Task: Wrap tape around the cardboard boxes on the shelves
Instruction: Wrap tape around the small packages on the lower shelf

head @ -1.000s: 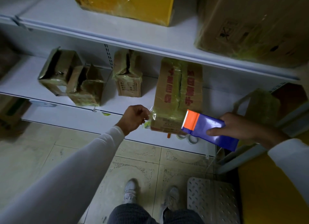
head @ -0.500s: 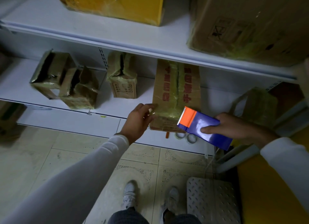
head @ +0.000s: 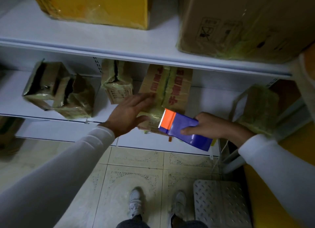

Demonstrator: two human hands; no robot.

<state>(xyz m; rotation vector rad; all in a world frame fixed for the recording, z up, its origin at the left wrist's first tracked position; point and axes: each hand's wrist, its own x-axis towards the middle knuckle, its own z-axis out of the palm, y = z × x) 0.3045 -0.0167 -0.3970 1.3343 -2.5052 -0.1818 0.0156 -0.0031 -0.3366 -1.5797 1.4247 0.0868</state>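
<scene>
A long cardboard box with red print lies on the lower white shelf, its front end over the shelf edge and wrapped in yellowish clear tape. My left hand lies flat on the box's left front side, fingers straight and spread. My right hand grips a blue tape dispenser with an orange toothed end, held against the box's front right corner. Other taped boxes sit on the same shelf: two crumpled open ones at left, a small one in the middle.
An upper shelf carries a yellow box and a large brown box. Another taped box stands at the right. Below are a tiled floor, my shoes and a perforated grey step.
My left hand let go of the tape end it was pinching, opened and moved onto the box's side. The dispenser stayed at the box's front corner. The view shifted closer.
</scene>
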